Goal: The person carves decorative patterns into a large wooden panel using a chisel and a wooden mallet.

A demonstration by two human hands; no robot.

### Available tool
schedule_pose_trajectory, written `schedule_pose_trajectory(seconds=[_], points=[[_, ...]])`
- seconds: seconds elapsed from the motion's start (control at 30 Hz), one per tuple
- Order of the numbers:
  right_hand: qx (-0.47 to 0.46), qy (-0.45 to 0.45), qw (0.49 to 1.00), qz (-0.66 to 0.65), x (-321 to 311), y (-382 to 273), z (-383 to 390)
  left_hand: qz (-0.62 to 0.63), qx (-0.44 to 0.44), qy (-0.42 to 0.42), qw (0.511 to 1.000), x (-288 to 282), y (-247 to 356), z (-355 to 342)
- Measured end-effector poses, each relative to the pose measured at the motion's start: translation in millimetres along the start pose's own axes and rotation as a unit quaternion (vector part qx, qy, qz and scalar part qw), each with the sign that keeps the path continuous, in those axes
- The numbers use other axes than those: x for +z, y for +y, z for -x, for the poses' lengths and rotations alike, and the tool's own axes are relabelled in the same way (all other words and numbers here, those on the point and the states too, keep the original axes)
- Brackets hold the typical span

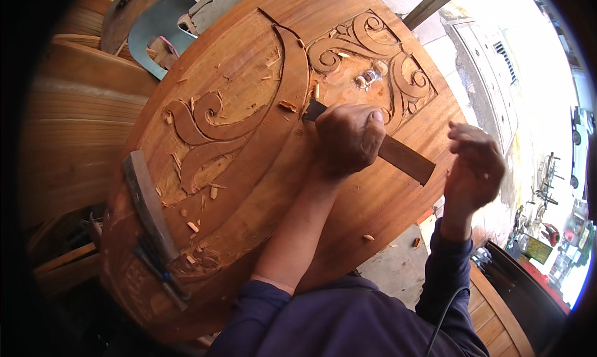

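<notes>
My left hand (348, 136) is closed in a fist around a straight, flat bar (407, 160), brown and wood-like at its near right end and black at its far left tip. The bar lies low over a large carved wooden panel (367, 201), its tip beside a long curved raised band. My right hand (476, 164) is lifted off the panel's right edge, slightly blurred, its fingers loosely curled and nothing visible in them. Scrollwork (367, 37) stands out at the panel's far right corner, and leaf-like scrolls (208, 127) on its left part.
Wood chips (213, 192) lie scattered over the panel. A second wooden bar (149, 205) and dark slim tools (160, 271) rest at its left edge. A teal chair (152, 37) stands beyond the far left; stacked boards (81, 127) are at left. Cluttered goods (547, 233) stand at right.
</notes>
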State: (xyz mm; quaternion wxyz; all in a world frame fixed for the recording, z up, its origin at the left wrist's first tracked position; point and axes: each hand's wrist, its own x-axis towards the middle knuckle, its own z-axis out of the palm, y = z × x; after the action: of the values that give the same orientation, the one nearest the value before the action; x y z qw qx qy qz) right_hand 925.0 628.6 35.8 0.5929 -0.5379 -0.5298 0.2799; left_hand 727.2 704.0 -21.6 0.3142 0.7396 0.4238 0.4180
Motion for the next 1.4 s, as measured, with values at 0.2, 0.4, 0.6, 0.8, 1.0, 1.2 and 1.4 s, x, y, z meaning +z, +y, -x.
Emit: schedule_pose_trajectory(seconds=[0.2,0.4,0.6,0.8,1.0,1.2,1.4], points=[[0.041,-0.076,0.996,0.015,45.9,-26.3,-23.1,0.041,0.027,0.115,0.992,3.4,-7.3,-0.6],[0.007,-0.301,0.946,0.120,45.5,-61.7,57.1,-0.043,0.187,0.091,0.977,-48.7,13.6,60.7],[0.411,-0.288,0.865,0.023,28.7,-59.8,122.1,-0.003,0.114,-0.134,0.984,-38.8,18.3,83.2],[0.417,-0.250,0.873,0.030,53.3,-72.1,129.0,-0.008,0.114,-0.193,0.975,-50.5,7.4,67.5],[0.433,-0.216,0.875,0.016,70.9,-90.4,117.8,0.078,0.088,-0.172,0.978,-55.6,0.7,60.6],[0.516,-0.193,0.835,-0.007,80.2,-100.5,95.7,0.115,0.078,-0.173,0.975,-54.2,-5.0,59.0],[0.466,-0.186,0.865,0.000,77.0,-99.3,103.3,0.137,0.081,-0.165,0.973,-46.8,-5.0,66.6]])
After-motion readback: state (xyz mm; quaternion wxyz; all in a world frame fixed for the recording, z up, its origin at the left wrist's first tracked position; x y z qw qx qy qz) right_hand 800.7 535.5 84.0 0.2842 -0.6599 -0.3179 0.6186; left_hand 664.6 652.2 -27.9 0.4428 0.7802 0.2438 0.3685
